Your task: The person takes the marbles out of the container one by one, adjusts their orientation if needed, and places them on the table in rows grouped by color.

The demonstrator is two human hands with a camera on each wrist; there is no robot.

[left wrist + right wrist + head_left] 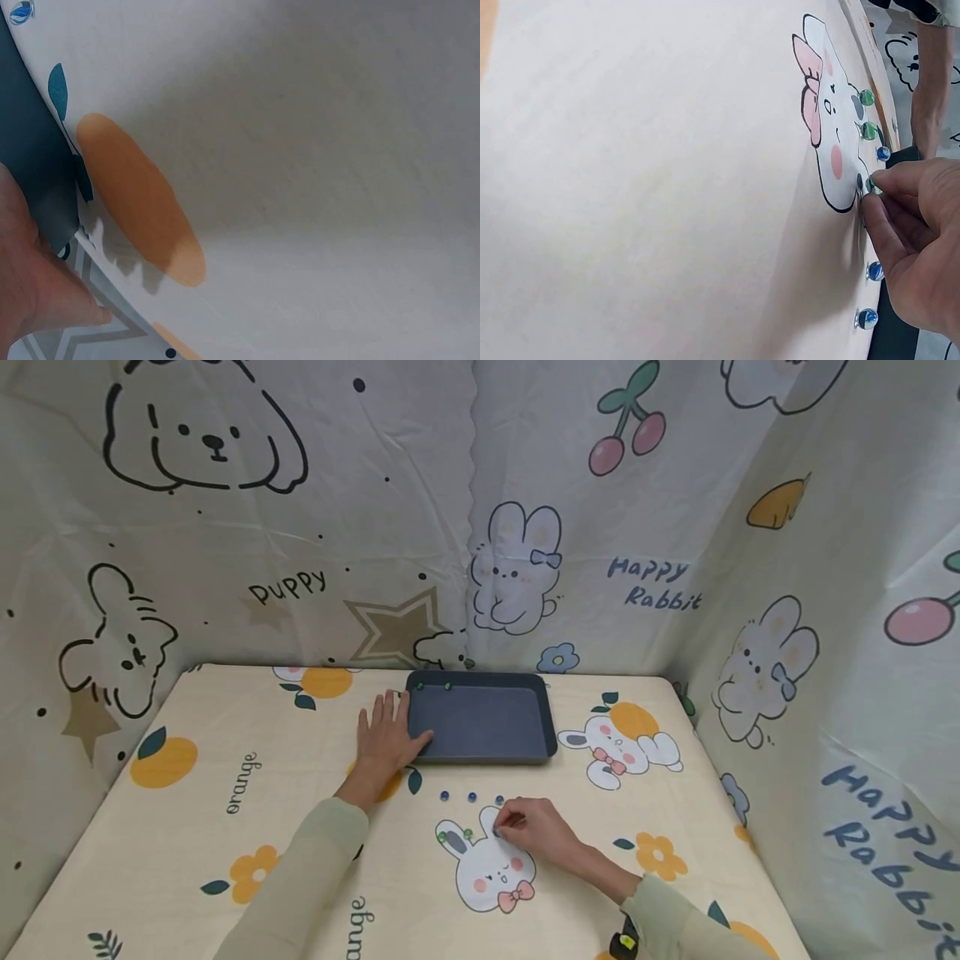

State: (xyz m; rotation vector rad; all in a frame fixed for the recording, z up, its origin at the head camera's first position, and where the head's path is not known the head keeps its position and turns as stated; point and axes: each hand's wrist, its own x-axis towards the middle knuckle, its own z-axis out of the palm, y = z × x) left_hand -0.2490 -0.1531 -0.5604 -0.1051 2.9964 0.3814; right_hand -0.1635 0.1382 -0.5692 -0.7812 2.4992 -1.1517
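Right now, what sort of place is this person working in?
Probably a small makeshift booth rather than a lived-in room. Cartoon-print curtains wall in the table on three sides, a matching printed cloth covers it, and only a dark tray and a few marbles lie between the hands.

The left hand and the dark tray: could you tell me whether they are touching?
Touching. The head view shows the left hand lying flat on the cloth with its thumb and forefinger against the dark tray's left rim.
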